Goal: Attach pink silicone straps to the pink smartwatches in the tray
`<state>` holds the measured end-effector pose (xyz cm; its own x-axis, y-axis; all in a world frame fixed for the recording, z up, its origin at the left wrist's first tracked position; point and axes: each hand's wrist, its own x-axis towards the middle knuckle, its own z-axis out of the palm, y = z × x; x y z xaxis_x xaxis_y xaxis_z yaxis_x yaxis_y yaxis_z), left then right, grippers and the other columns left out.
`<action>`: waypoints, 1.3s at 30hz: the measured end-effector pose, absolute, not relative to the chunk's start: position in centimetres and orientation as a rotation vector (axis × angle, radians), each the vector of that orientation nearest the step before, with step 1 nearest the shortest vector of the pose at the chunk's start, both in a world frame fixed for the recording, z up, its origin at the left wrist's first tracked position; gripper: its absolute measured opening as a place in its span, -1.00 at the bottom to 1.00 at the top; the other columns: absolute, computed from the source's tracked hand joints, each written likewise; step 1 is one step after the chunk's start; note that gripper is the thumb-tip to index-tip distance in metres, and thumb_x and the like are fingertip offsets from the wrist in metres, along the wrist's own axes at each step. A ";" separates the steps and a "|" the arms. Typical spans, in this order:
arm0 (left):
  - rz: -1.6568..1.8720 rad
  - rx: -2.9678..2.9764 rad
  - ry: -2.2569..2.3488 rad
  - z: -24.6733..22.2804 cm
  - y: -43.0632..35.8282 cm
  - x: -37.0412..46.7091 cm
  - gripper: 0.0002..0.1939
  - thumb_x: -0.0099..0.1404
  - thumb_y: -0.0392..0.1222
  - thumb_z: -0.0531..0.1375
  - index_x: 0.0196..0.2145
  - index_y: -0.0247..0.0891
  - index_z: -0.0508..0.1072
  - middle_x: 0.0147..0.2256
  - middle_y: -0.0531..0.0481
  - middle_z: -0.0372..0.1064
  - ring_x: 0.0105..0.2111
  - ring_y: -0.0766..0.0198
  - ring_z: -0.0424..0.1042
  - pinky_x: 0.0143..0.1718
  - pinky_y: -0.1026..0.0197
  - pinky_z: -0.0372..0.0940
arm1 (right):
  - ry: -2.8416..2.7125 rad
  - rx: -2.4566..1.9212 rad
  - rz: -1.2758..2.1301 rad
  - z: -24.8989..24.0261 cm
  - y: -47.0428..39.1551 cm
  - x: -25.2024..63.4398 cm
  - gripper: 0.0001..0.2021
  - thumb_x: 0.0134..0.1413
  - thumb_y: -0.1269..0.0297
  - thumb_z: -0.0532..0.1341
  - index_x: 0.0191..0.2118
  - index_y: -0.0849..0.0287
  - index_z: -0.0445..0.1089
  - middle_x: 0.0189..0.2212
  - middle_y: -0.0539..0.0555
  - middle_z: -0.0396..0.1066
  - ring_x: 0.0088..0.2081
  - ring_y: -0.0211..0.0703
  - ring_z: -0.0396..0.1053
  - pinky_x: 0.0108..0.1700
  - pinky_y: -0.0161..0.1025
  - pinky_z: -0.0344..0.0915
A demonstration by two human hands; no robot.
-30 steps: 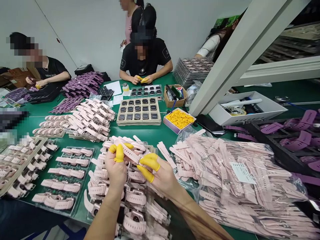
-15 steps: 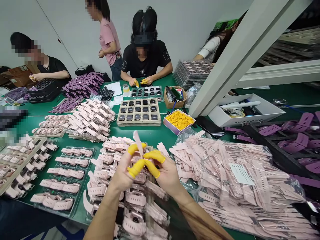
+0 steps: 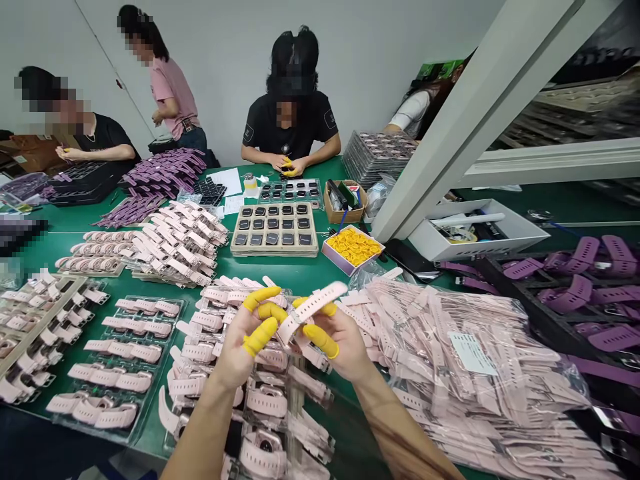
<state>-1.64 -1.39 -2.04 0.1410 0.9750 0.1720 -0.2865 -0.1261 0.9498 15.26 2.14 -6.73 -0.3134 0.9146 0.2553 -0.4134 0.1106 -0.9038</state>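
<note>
A pale pink watch strap with a row of holes is pinched between the yellow-capped fingers of my right hand. Its free end points up to the right. My left hand, also in yellow finger cots, is open beside the strap's lower end, thumb and fingers apart. Whether a left fingertip touches the strap, I cannot tell. Below both hands lie trays of pink-strapped watches. Right of my right hand is a heap of bagged pink straps with a white label.
A yellow finger-cot box stands ahead, next to a beige tray of black watch faces. Pink watch trays lie left, purple straps right. A grey post slants across the right. Co-workers sit and stand opposite.
The strap has turned from nearly upright to slanting right, its holed face now showing. My left fingers have spread away from it. The standing person in pink appears farther left.
</note>
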 end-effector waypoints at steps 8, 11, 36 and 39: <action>1.435 0.960 0.855 -1.7 -1.3 -0.8 -0.57 0.28 -0.12 0.40 0.02 -0.20 0.36 -0.42 0.10 0.41 -0.51 0.35 0.37 -0.46 0.30 0.30 | -1.343 -0.496 1.470 -8.6 2.4 14.1 -0.59 0.14 -0.14 0.37 -0.05 0.02 0.49 -0.08 0.16 0.57 0.03 0.14 0.54 0.16 0.18 0.48; 1.492 0.931 0.849 -1.2 -1.1 -1.4 -0.60 0.26 -0.13 0.41 -0.03 -0.18 0.37 -0.41 0.09 0.43 -0.48 0.34 0.39 -0.41 0.30 0.31 | -1.368 -0.532 1.397 -8.3 2.5 13.8 -0.57 0.12 -0.19 0.36 -0.08 0.02 0.50 -0.12 0.16 0.58 0.01 0.13 0.55 0.14 0.14 0.50; 1.155 1.254 1.151 -1.3 -0.5 -2.7 -0.55 0.28 0.17 0.32 -0.51 -0.25 0.40 -0.43 -0.03 0.39 -0.38 0.20 0.32 -0.29 0.18 0.23 | -1.477 -0.478 1.353 -7.8 3.6 15.8 -0.72 0.22 0.04 0.35 -0.04 0.05 0.53 -0.13 0.14 0.47 -0.10 -0.01 0.47 -0.04 -0.02 0.47; 1.102 1.262 1.153 -1.6 -0.6 -2.8 -0.59 0.26 0.12 0.34 -0.49 -0.26 0.43 -0.41 -0.03 0.41 -0.35 0.18 0.35 -0.26 0.19 0.24 | -1.586 -0.475 1.276 -7.4 3.7 16.0 -0.70 0.26 0.00 0.32 0.00 0.02 0.54 -0.15 0.13 0.51 -0.12 -0.02 0.48 -0.04 -0.01 0.46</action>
